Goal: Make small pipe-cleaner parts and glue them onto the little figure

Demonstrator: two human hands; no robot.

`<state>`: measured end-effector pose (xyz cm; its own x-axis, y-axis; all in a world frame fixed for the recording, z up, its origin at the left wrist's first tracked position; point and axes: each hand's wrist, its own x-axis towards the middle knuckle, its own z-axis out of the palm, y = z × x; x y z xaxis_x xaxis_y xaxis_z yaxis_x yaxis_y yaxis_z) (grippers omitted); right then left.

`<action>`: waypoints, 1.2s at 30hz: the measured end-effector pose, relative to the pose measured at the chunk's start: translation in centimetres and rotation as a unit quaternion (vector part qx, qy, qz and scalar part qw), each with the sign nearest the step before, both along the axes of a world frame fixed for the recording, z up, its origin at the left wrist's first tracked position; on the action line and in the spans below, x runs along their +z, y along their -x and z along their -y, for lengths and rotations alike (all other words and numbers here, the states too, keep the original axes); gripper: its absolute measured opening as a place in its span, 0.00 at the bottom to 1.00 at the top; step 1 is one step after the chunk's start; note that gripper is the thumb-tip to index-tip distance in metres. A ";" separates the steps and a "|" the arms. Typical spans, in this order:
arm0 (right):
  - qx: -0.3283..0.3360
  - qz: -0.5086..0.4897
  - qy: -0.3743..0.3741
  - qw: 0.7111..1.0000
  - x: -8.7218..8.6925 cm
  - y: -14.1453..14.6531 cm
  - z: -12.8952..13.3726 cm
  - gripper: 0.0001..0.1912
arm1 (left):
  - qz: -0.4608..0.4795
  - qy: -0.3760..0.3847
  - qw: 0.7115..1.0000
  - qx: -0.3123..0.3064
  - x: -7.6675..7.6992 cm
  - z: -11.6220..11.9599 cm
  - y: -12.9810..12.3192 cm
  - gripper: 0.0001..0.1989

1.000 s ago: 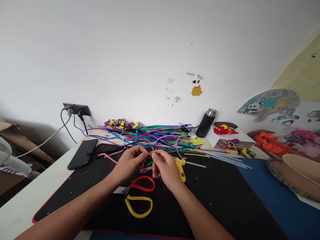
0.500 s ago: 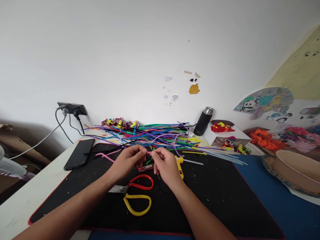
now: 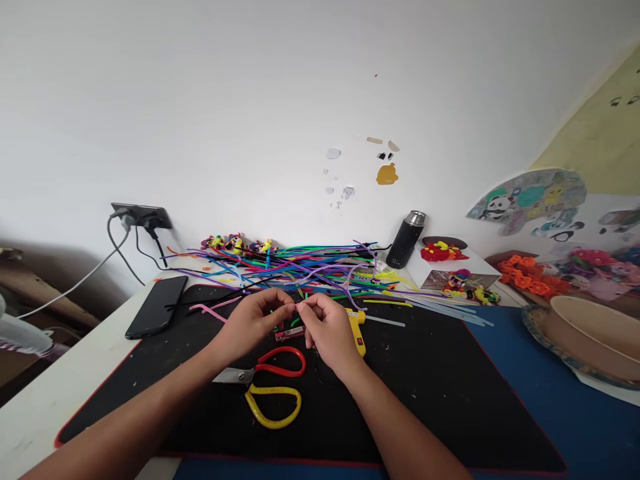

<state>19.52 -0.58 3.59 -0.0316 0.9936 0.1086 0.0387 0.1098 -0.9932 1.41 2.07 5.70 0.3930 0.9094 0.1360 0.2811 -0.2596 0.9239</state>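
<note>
My left hand (image 3: 256, 325) and my right hand (image 3: 333, 331) meet above the black mat (image 3: 400, 400), thumbs and forefingers pinched together. Between the fingertips is a tiny pink piece, mostly hidden, which both hands seem to hold. Just beneath them lie a red lighter-like stick (image 3: 289, 334) and some green bits (image 3: 295, 322). Scissors with one red and one yellow handle (image 3: 275, 407) rest nearer to me. Partly behind my right hand is a yellow glue gun (image 3: 359, 331).
Coloured pipe cleaners (image 3: 300, 267) spread along the wall. A phone (image 3: 157, 307) lies left, a black flask (image 3: 406, 241) stands behind, and clear glue sticks (image 3: 450, 309) lie right. A bowl (image 3: 600, 340) sits at the far right, beside orange craft pieces (image 3: 530, 275).
The fingertips have come closer together, and less of the pink piece shows between them. The whole view has shifted slightly.
</note>
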 end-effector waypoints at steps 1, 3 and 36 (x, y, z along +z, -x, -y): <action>0.000 -0.002 0.000 1.000 -0.1 0.0 0.0 0.13 | -0.004 0.001 1.000 -0.003 0.0 0.0 0.0 0.18; 0.002 -0.009 0.000 1.000 -0.2 0.1 -0.1 0.14 | -0.008 0.007 1.000 -0.010 -0.1 -0.1 0.1 0.19; 0.022 -0.053 -0.003 0.998 0.3 0.1 0.1 0.18 | 0.185 0.194 0.963 0.002 -0.2 0.2 -0.9 0.19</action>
<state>19.47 -0.66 3.91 -0.0632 0.9909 0.1187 -0.0708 0.1142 -0.9909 2.34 1.83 5.49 0.3790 0.9215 -0.0844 -0.0861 0.1259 0.9883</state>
